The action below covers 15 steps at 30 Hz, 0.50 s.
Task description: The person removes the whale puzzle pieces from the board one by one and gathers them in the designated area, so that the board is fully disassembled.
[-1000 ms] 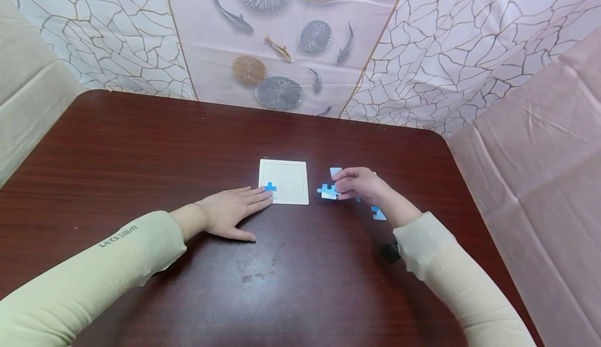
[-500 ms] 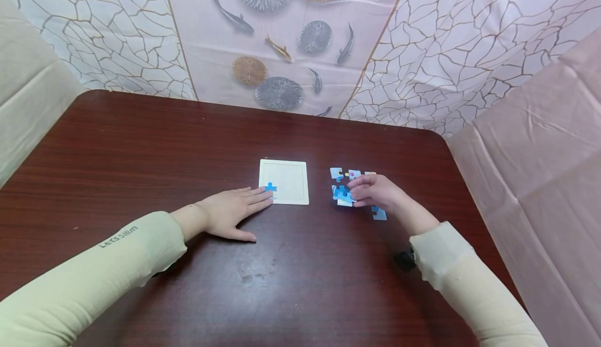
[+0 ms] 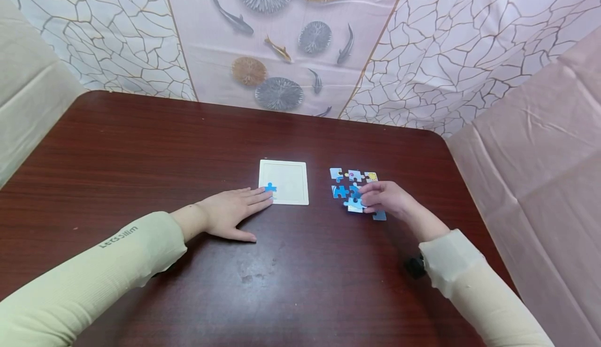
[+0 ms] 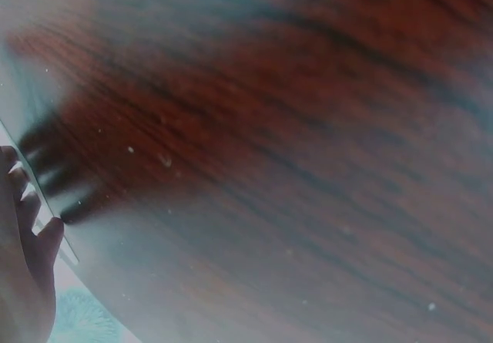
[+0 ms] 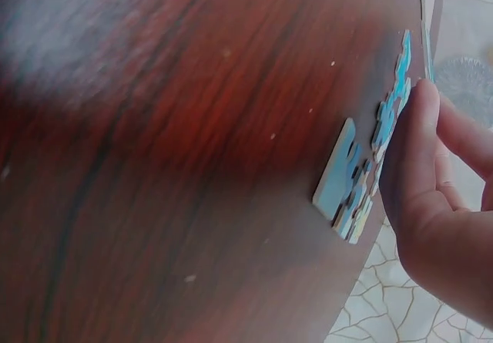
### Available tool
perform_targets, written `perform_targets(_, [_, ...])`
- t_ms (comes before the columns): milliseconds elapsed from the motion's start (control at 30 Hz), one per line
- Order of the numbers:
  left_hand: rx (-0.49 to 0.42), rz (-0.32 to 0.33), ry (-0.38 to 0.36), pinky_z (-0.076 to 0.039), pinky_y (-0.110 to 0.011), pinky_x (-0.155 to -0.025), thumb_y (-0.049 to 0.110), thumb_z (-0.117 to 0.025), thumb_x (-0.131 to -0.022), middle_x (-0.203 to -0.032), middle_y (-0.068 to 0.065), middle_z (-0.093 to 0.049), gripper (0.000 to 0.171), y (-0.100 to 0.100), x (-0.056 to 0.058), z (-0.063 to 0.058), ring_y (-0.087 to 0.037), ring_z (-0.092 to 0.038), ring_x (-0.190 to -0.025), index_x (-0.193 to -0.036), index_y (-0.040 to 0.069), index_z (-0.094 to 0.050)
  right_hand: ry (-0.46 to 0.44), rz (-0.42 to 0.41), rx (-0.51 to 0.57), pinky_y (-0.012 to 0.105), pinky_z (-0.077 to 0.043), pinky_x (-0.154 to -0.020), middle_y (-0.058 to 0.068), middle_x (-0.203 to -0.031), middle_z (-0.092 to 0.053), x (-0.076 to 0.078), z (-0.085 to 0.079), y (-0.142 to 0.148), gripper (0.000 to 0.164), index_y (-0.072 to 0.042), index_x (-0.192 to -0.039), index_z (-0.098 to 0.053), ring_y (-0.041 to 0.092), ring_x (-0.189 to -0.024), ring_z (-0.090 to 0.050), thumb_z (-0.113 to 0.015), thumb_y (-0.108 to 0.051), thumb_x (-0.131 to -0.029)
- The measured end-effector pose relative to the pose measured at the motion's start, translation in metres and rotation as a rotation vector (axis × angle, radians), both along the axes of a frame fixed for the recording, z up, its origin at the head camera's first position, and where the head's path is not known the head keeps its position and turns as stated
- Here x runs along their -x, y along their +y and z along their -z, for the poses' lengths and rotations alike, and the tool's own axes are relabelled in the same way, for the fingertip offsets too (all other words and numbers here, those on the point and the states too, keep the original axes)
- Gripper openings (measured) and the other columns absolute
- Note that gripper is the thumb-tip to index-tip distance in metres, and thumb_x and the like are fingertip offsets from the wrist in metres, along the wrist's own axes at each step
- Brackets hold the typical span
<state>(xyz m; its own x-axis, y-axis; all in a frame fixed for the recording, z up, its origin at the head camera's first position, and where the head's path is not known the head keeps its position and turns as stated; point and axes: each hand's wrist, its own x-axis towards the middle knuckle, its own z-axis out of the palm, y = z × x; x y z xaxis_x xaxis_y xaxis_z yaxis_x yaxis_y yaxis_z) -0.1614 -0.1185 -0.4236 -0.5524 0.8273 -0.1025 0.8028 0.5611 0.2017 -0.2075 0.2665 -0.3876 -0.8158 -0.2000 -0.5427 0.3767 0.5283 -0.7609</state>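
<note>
My right hand (image 3: 388,200) pinches a light blue jigsaw piece (image 3: 354,205) with a pale lower edge, close over the table at the front of a group of pieces. In the right wrist view the thumb and fingers of the right hand (image 5: 431,181) come together beside the pieces, and the pinched edge is hidden. My left hand (image 3: 231,213) lies flat with fingers spread, its fingertips on the left edge of a white square puzzle tray (image 3: 284,166). A blue piece (image 3: 270,187) sits in the tray's lower left corner, partly covered by those fingertips.
Several loose pieces lie in rough rows right of the tray, among them a sun piece (image 3: 371,176), a blue piece (image 3: 340,192) and a corner piece (image 3: 380,215) near the right hand. Behind the dark red-brown table (image 3: 188,138) hangs a patterned cloth (image 3: 291,44).
My right hand has moved right and slightly toward me with the jigsaw piece, from beside the tray to the front of the loose group, uncovering pieces behind it. The left hand has stayed put.
</note>
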Motion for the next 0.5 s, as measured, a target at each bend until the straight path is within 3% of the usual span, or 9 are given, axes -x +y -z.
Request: perform_targets(500, [0.000,-0.004,-0.003,-0.024,-0.043,-0.116,0.057,-0.051,-0.088,-0.156,-0.007,-0.022,0.082,0.0003,0.0003,0.0006,-0.025,-0.021,-0.144,-0.148,0.007,-0.027,0.048,0.007,-0.103,0.030,-0.057,-0.076,0.002,-0.086,-0.069,-0.0056,0.0014,0.0087,0.040,0.011,-0.125,-0.049,0.010,-0.074,-0.066,-0.060,-0.007,-0.090])
